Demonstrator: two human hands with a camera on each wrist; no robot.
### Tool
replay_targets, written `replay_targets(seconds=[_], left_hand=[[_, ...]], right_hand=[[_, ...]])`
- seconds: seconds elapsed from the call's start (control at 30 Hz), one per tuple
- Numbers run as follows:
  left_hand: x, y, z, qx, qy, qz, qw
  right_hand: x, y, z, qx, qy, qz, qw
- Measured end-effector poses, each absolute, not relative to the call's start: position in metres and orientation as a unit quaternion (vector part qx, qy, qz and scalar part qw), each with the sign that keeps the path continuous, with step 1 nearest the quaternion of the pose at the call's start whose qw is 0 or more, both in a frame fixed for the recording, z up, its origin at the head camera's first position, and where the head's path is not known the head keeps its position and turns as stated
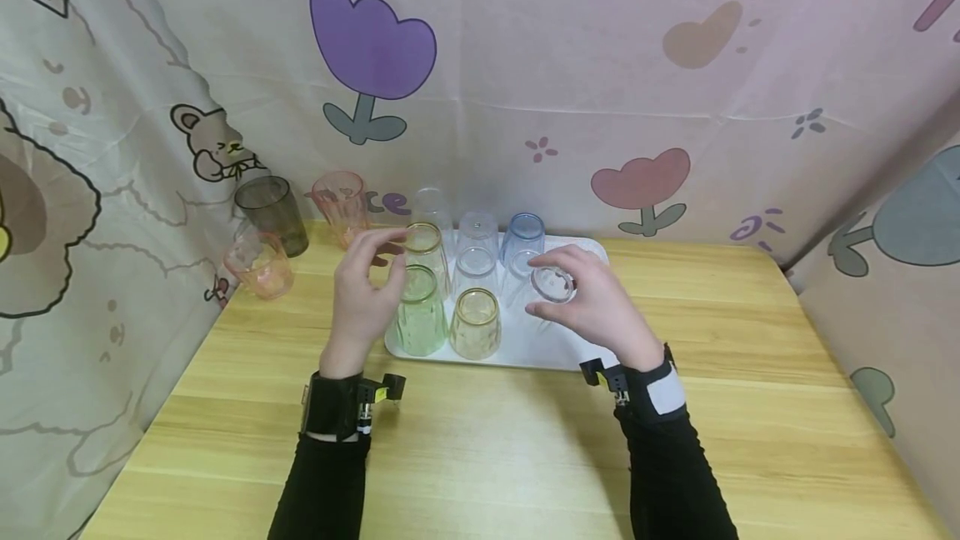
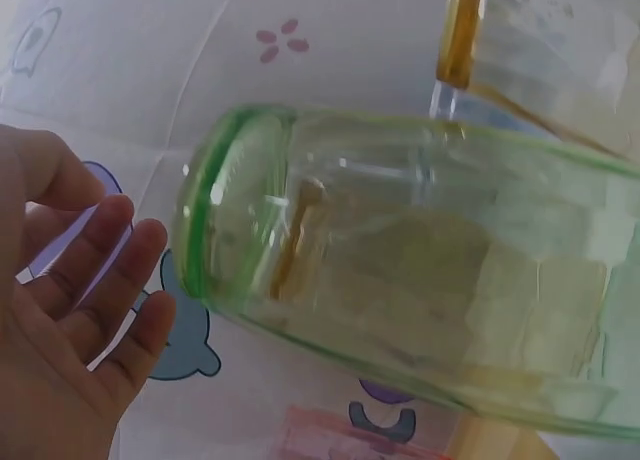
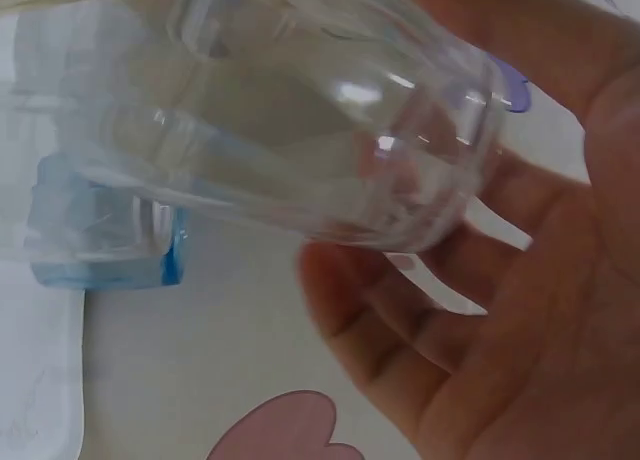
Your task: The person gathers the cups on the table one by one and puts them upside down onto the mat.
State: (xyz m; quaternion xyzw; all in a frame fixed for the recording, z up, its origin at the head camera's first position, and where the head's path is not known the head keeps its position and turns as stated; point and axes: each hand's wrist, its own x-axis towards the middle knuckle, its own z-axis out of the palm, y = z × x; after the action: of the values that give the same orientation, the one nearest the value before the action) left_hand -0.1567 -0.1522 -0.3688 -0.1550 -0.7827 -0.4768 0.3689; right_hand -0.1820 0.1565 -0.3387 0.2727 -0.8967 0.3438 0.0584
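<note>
My right hand (image 1: 600, 302) grips a clear drinking glass (image 1: 553, 283) near its end, over the right part of a white tray (image 1: 558, 348). In the right wrist view, thumb and fingers curl around the end of that clear glass (image 3: 300, 170). My left hand (image 1: 363, 294) holds nothing, its fingers loosely bent, beside a green glass (image 1: 422, 325) at the tray's front left corner. A gap shows between those fingers and the green glass (image 2: 400, 270) in the left wrist view. A yellowish glass (image 1: 476, 332) stands just right of the green one.
Behind these on the tray are an amber-rimmed glass (image 1: 426, 250), clear glasses (image 1: 477, 244) and a blue glass (image 1: 523, 227). Left of the tray stand a dark grey glass (image 1: 279, 219), a pink glass (image 1: 340, 202) and an orange-pink glass (image 1: 261, 272). A patterned cloth (image 1: 510, 48) hangs behind the wooden table (image 1: 480, 448).
</note>
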Motion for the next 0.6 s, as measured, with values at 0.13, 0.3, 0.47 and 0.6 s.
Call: replay_targets(seconds=[0.13,0.3,0.47,0.6], left_hand=[[-0.157,-0.155,-0.371,-0.145,-0.79,-0.471,0.364],[-0.158,-0.158,-0.373,-0.137,-0.791,-0.474,0.361],[-0.159,-0.16,-0.374,-0.131,-0.789,-0.478,0.364],[-0.16,-0.161,-0.375,-0.125,-0.789,-0.475,0.368]], right_hand=[[-0.183,0.153,-0.345,0.275,-0.915,0.295,0.011],[-0.185,0.148,-0.356,0.274,-0.93,0.246,-0.009],[-0.189,0.141,-0.366,0.272,-0.937,0.219,-0.018],[-0.191,0.137,-0.372,0.271,-0.94,0.206,-0.025]])
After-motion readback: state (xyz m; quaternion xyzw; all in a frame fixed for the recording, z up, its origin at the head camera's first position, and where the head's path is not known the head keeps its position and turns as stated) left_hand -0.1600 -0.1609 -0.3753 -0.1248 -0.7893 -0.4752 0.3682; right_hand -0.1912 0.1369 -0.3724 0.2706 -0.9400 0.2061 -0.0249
